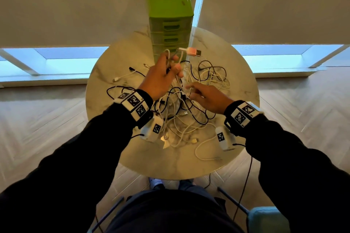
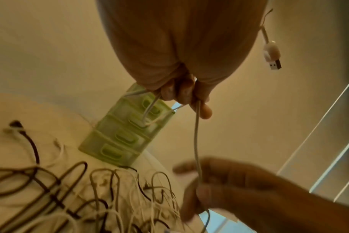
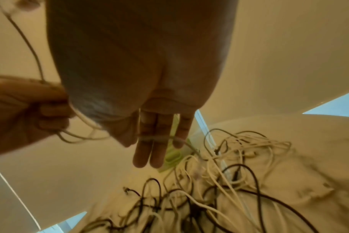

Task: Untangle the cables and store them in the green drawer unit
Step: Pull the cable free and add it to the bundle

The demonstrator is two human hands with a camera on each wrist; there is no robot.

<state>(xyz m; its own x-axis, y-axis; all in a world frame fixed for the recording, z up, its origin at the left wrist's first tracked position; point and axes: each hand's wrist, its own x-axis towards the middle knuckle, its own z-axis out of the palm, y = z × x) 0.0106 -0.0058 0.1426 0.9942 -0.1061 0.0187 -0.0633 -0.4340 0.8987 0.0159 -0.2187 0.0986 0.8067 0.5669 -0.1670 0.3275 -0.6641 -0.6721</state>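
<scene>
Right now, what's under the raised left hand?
Under the left hand: the white cable it grips hangs down to the right hand, above the cable tangle on the round table. Whatever lies directly beneath the hands is covered.

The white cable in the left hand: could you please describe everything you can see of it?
The white cable is thin, round and rubbery-looking. Its end carries a white plug housing with a metal USB connector, sticking out free past the left hand. That hand grips it in gathered loops above the table. One strand hangs down to the right hand, running between thumb and fingers, then on toward the tangled pile. The green drawer unit stands behind, untouched.
</scene>
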